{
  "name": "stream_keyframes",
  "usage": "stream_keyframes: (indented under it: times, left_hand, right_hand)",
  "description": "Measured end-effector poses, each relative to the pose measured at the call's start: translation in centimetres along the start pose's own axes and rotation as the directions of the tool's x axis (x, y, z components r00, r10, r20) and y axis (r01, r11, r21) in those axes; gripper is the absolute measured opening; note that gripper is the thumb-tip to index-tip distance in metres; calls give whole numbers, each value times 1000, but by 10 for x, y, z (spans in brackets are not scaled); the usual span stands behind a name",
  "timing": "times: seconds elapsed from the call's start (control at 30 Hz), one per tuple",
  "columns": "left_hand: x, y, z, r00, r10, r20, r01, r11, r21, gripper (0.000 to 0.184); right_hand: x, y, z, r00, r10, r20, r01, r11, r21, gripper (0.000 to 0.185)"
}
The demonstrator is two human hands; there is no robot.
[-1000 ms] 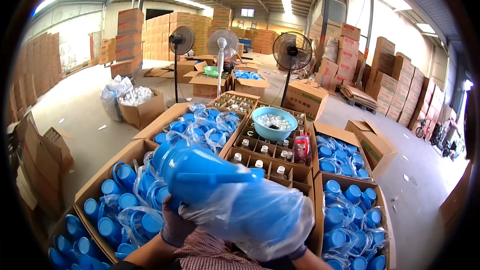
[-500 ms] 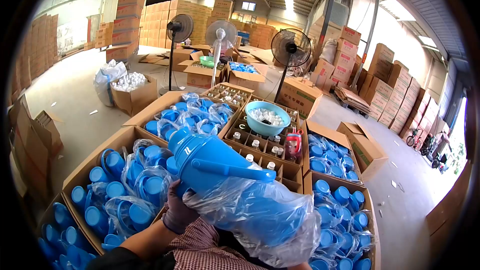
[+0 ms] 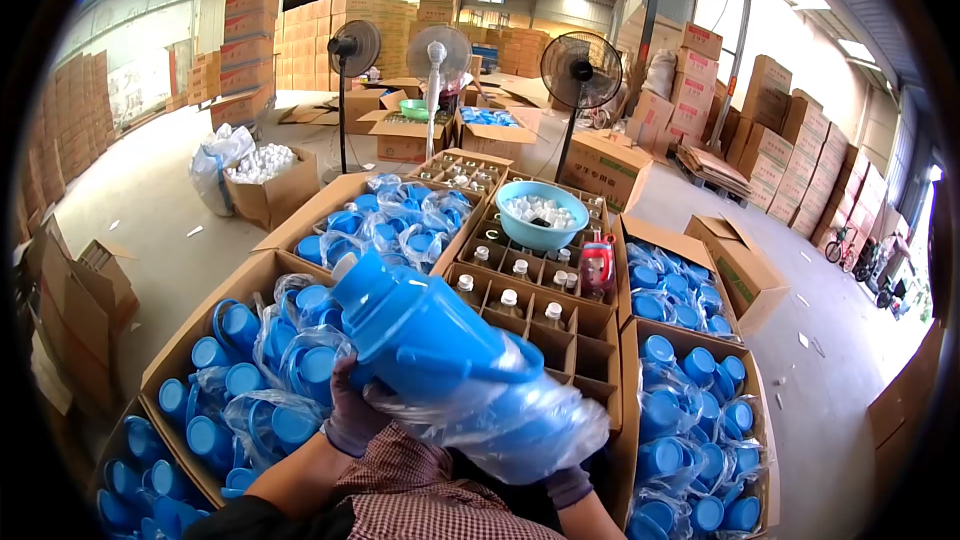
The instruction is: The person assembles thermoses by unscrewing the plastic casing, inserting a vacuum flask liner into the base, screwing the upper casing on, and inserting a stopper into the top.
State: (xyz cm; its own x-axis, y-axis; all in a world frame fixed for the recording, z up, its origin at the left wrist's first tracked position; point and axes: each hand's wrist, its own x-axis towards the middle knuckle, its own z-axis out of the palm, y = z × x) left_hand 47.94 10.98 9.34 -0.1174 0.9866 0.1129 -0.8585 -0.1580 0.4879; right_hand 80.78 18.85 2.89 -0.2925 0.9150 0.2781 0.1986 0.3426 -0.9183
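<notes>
A blue plastic thermos flask (image 3: pixel 400 315) lies tilted across the middle of my view, its capped end up to the left and its base down to the right. A clear plastic bag (image 3: pixel 520 420) covers the lower part of its body. My left hand (image 3: pixel 352 412), in a dark glove, is closed around the flask's side below the cap end. At the base end, my right hand (image 3: pixel 570 488), also gloved, holds the bagged bottom from beneath, with its fingers mostly hidden behind it. The blue handle of the flask faces me.
Cartons of bagged blue flasks stand left (image 3: pixel 190 340) and right (image 3: pixel 628 410). Ahead, a divided carton (image 3: pixel 590 355) holds silver-topped glass liners. A light-blue basin (image 3: pixel 540 233) of small white pieces and a red-capped bottle (image 3: pixel 597 265) sit there. Standing fans (image 3: pixel 581 70) are beyond.
The flask's base end has swung up slightly and left, and the bag lies closer around it. My right hand has come into view under the base. My left hand keeps its grip.
</notes>
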Motion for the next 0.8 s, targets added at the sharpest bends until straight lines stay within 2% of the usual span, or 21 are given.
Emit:
stream_keyframes:
  times: [0.1, 0.23, 0.3, 0.43, 0.53, 0.6, 0.63, 0.73, 0.77, 0.8]
  left_hand:
    - [-7, 11, 8, 1000, -17, 14, 17, 1000, 14, 82]
    - [-8, 16, -8, 998, -62, -5, 62, 996, -63, 88]
    - [-10, 14, -6, 993, -86, -76, 81, 995, -57, 89]
    - [-14, 8, -3, 989, -146, -30, 144, 988, -63, 88]
    - [-19, 3, -5, 995, -70, 64, 74, 995, -69, 81]
    - [-18, 17, -2, 998, -1, 63, -5, 995, 96, 76]
    - [-17, 22, -4, 989, -68, 133, 48, 988, 144, 72]
    - [-14, 24, -3, 995, 21, 99, -32, 994, 109, 74]
    - [-10, 20, -30, 996, 81, 26, -82, 994, 75, 76]
    - [-12, 21, -28, 998, 58, 40, -58, 998, -13, 77]
  right_hand:
    - [-11, 8, 12, 1000, 16, -8, -16, 1000, 0, 37]
    - [-39, 10, 17, 998, 62, -17, -62, 998, 10, 37]
    - [-46, 10, 15, 998, 66, -15, -66, 998, 4, 37]
    - [-35, 9, 15, 998, 55, -3, -55, 998, -8, 37]
    - [-25, 13, 21, 998, 56, -1, -56, 998, -4, 37]
    - [-25, 14, 25, 998, 68, -7, -68, 998, -5, 37]
    - [-26, 15, 25, 997, 73, -10, -73, 997, -9, 37]
    - [-35, 18, 25, 997, 82, -14, -82, 997, -14, 37]
    - [-37, 19, 25, 997, 82, -17, -82, 997, -15, 37]
    - [-38, 18, 24, 997, 75, -17, -75, 997, -21, 37]
